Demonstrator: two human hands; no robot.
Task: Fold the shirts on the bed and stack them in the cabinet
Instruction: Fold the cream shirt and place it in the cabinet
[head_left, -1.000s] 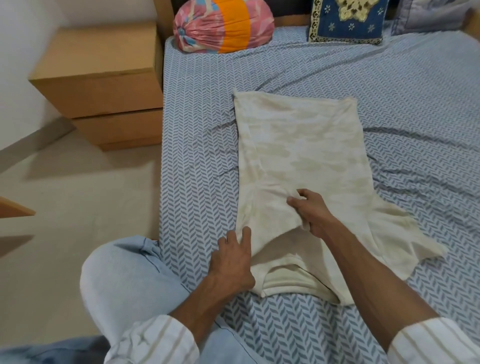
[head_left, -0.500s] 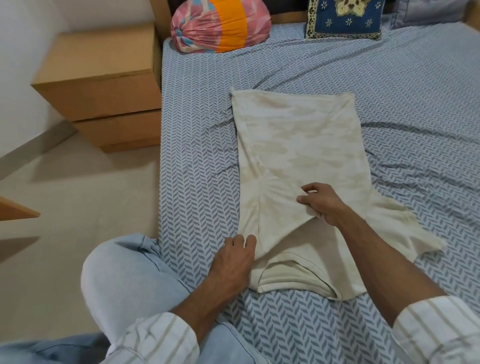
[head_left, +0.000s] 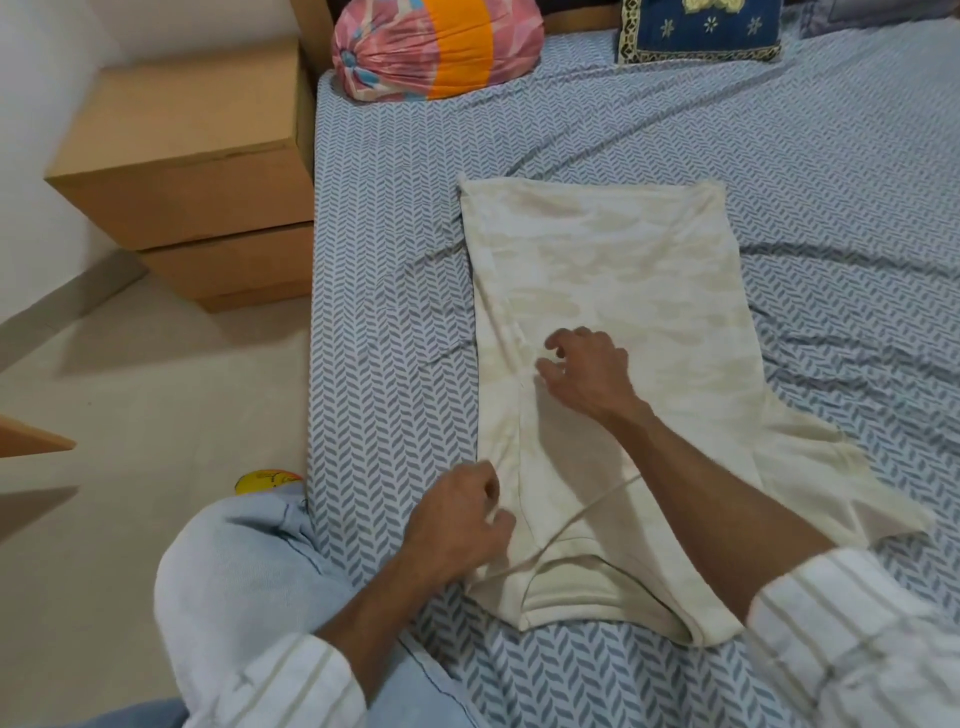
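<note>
A cream shirt with a faint camouflage print lies flat on the bed, collar toward me and hem away. Its left side is folded inward, and the right sleeve still sticks out to the right. My left hand sits at the shirt's near left edge, fingers curled and thumb on the cloth, pinching the folded edge. My right hand hovers over the folded part in the middle, fingers loosely curled and holding nothing. No cabinet shelf or other shirt is in view.
A wooden bedside cabinet stands on the floor left of the bed. A pink and orange bundle and a blue cushion lie at the bed's head. My knee in light blue trousers presses against the bed's edge.
My right hand let go of the folded-in sleeve and rose a little farther up the shirt. My left hand went from lying flat to curling onto the shirt's left edge.
</note>
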